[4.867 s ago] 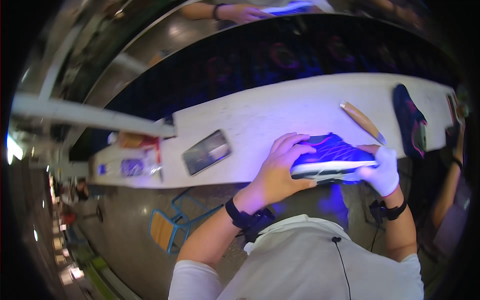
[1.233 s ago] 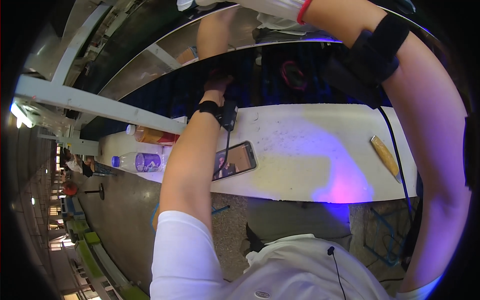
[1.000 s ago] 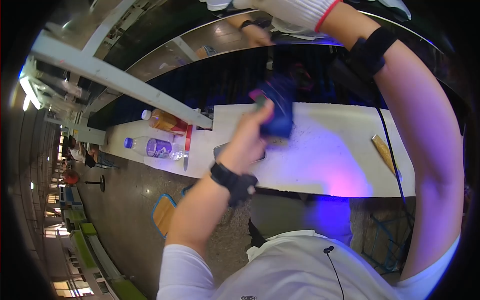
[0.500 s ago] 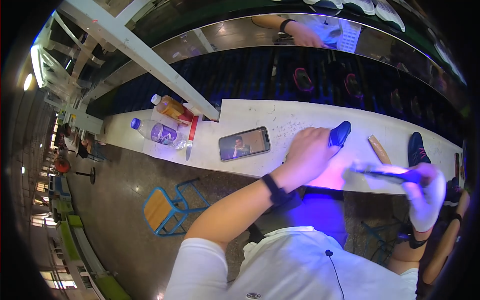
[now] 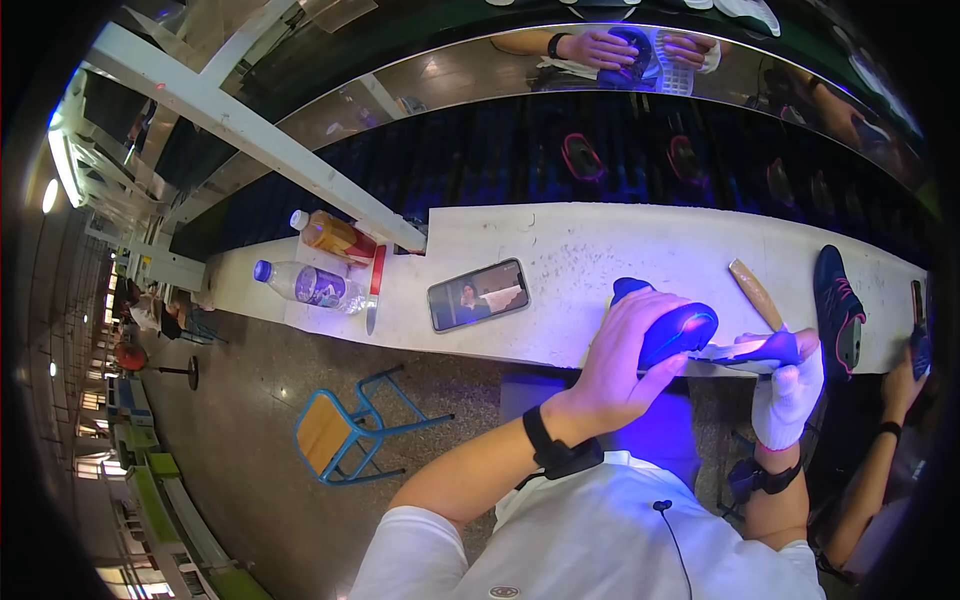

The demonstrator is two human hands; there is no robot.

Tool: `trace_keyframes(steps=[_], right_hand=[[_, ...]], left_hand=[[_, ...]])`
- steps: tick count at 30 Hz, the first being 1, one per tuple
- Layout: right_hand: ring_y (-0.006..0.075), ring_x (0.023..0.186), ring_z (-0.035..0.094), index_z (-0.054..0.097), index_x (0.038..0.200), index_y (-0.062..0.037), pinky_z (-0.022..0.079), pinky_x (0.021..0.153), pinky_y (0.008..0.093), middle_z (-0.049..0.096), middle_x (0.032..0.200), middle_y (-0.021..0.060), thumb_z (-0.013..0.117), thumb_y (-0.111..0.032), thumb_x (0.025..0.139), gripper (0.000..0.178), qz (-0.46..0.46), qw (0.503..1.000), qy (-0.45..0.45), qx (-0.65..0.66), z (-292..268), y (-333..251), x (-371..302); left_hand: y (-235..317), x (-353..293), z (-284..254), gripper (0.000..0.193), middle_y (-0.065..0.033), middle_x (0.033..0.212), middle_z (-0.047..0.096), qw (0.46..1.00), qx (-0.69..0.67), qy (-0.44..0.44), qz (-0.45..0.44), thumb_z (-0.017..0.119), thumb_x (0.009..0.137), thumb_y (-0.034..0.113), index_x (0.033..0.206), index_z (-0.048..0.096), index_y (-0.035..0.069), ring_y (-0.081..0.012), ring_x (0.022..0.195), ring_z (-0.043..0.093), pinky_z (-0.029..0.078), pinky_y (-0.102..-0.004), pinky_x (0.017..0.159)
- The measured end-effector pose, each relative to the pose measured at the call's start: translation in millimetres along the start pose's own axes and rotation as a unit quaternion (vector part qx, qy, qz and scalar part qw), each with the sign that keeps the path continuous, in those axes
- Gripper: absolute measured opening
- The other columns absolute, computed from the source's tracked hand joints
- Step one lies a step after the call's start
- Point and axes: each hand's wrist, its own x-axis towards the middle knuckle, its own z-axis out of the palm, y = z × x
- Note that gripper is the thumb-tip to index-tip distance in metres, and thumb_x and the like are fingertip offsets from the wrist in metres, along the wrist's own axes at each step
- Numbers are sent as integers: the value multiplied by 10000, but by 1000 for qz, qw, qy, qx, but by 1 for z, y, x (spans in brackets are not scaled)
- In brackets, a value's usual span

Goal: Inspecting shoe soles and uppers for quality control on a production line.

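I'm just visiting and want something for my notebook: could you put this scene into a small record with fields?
Left hand: bare, gripping a dark blue shoe
Right hand: in a white glove, holding a slim white-and-blue item, kind unclear
Table: white
Table, left part: clear bottle with purple label, amber bottle, phone
Table, right part: tan-handled tool, dark shoe with pink laces
Floor: blue-framed stool
Right edge: another person's hand

Navy shoe point(image 5: 684, 335), pink-edged white glove point(image 5: 787, 403)
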Motion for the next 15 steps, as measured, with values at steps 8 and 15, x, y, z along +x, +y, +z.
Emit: trace_keyframes(steps=[8, 15], right_hand=[[398, 1361, 593, 604, 936, -69, 477, 1126, 497, 555, 1501, 318, 923, -60, 757, 366, 59, 974, -177, 128, 43, -6, 2], [376, 1408, 549, 602, 970, -62, 412, 1184, 514, 619, 1447, 277, 913, -14, 769, 373, 2, 973, -142, 182, 69, 1, -19]], left_hand=[[36, -20, -24, 229, -279, 1370, 663, 999, 31, -1, 34, 770, 881, -17, 1039, 609, 25, -486, 1211, 681, 571, -525, 1041], [57, -55, -18, 305, -389, 1455, 564, 993, -96, 35, -63, 783, 967, 133, 1148, 566, 18, -492, 1387, 571, 469, -536, 1146]])
